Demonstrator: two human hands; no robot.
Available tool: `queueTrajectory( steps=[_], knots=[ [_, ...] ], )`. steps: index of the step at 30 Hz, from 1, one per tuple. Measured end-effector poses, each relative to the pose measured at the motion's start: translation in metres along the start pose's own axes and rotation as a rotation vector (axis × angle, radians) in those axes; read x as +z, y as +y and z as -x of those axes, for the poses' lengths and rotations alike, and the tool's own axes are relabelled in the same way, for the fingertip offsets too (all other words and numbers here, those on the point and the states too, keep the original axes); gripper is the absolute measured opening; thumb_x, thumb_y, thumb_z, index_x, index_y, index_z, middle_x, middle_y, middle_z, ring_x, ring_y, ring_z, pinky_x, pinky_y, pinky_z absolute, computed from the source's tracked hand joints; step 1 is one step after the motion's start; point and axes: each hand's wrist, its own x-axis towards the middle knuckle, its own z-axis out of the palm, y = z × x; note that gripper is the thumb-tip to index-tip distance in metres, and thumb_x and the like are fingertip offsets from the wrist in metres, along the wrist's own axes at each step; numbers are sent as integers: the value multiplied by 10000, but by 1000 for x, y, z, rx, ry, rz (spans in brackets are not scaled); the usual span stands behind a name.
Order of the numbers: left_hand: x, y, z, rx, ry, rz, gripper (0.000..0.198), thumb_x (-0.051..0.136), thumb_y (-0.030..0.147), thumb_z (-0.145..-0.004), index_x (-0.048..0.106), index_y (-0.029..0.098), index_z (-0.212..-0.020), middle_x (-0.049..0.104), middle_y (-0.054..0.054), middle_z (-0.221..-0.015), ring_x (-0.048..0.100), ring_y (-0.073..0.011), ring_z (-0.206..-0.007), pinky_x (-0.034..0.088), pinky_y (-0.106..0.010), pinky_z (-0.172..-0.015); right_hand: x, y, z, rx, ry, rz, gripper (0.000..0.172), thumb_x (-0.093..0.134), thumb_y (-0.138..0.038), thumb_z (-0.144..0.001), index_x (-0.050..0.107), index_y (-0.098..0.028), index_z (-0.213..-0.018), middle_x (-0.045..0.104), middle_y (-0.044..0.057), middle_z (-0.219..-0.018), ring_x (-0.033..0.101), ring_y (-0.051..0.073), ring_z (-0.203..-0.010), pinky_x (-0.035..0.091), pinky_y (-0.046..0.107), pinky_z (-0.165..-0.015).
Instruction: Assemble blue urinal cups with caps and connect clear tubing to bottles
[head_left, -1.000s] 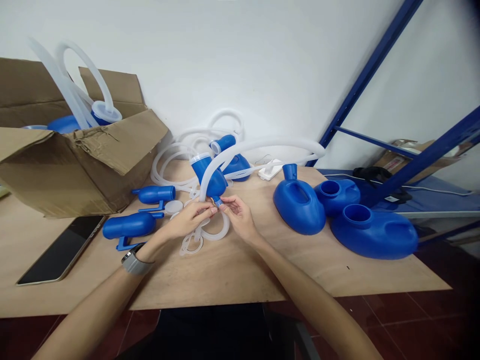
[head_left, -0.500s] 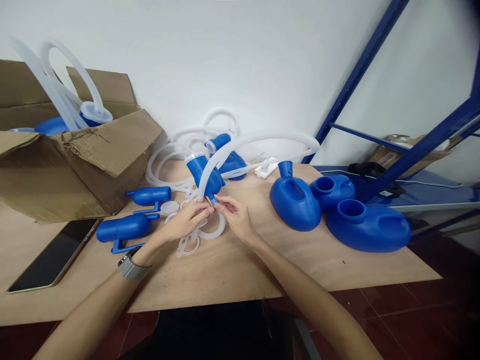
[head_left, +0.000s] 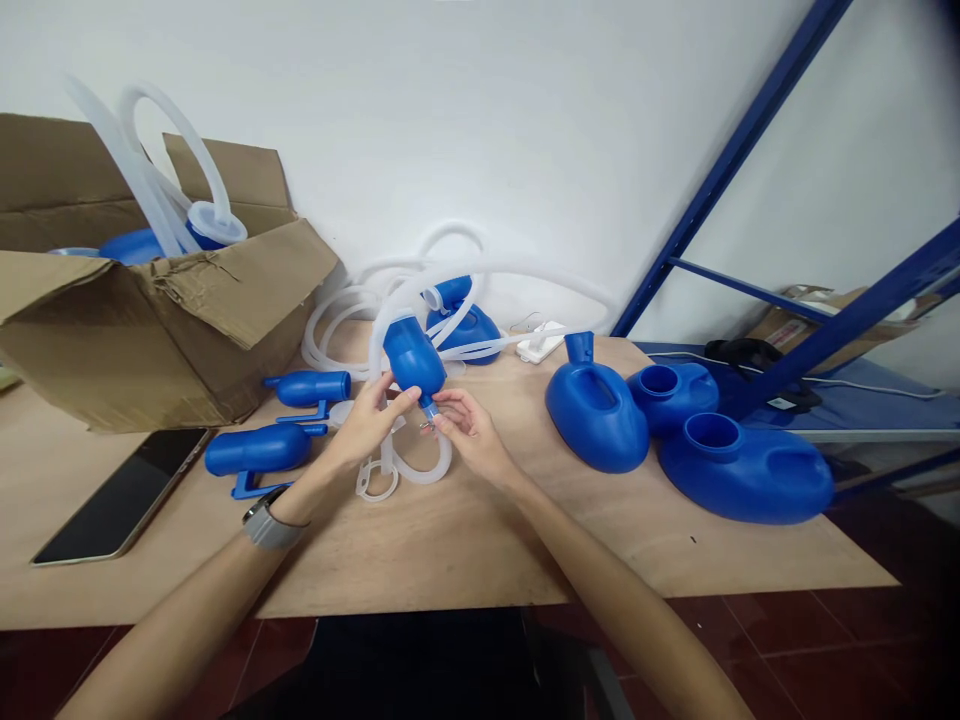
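Note:
Between my hands is a small blue plastic bottle, tilted, its wide end up and its narrow spout pointing down towards me. My left hand is closed on the bottle's lower left side, with a white flexible hose running up past its fingers. My right hand pinches the clear tube end at the spout. By the right fingertips shows a small metal clamp, partly hidden. Just below, a hose loop and a clear plastic ring lie on the wooden table.
Left are two small blue bottles with handles, a phone and a cardboard box holding hoses. Several large blue jugs stand right. Behind lie coiled hoses, another blue jug and a white power strip.
The bottle has turned a little more upright and lower. My left hand has shifted up onto its side. The hose arching over it has swung left, and the view has shifted slightly.

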Motion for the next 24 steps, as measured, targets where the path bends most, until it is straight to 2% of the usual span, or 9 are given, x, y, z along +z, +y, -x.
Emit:
queueTrajectory(
  steps=[3,6,10,13,16,18,24],
  knots=[
    [2,15,-6,1,104,144,653,819,589,-789,674,170,-1269,689,-92,-1166,683,-220,-933,579,-355,-856,3,-7,1,86,-89,-100,473,866,-531,-818,542,-275,-1050,736,14,-1122,725,145,-752,608,336,-783],
    [5,31,-20,37,174,221,658,896,524,-706,677,179,-1221,675,-95,-1192,700,-211,-915,607,-351,-821,0,-14,-3,125,-44,-215,536,880,-519,-798,448,-278,-1006,705,-27,-909,674,145,-747,552,287,-703],
    [13,42,-39,45,104,249,696,929,461,-679,676,203,-1274,665,-98,-1261,714,-194,-901,615,-353,-846,-12,-23,-10,97,129,-273,571,871,-551,-785,402,-269,-949,513,-89,-684,494,96,-598,321,203,-532],
    [23,45,-50,2,10,226,691,931,500,-665,693,181,-1231,686,-105,-1249,714,-222,-928,613,-366,-856,-21,-26,-11,110,153,-248,583,849,-598,-781,393,-270,-937,386,-114,-623,330,77,-518,188,210,-502],
    [30,52,-59,-77,-34,251,646,917,562,-636,708,159,-1095,739,-93,-1103,705,-270,-977,603,-386,-883,-26,-28,-9,162,117,-176,618,824,-670,-773,393,-271,-961,377,-126,-599,264,69,-499,136,216,-506],
    [32,59,-62,-120,-26,269,628,941,539,-583,708,160,-1025,753,-79,-1022,699,-276,-974,597,-379,-884,-26,-28,-7,205,86,-147,643,809,-712,-763,389,-271,-972,395,-128,-596,244,65,-495,114,221,-504],
    [27,75,-58,-136,-68,289,462,946,419,-584,692,174,-882,716,-13,-841,659,-200,-811,567,-305,-757,-24,-28,-6,300,51,-99,685,778,-800,-733,416,-255,-940,374,-123,-613,220,59,-510,105,222,-497]
  ],
)
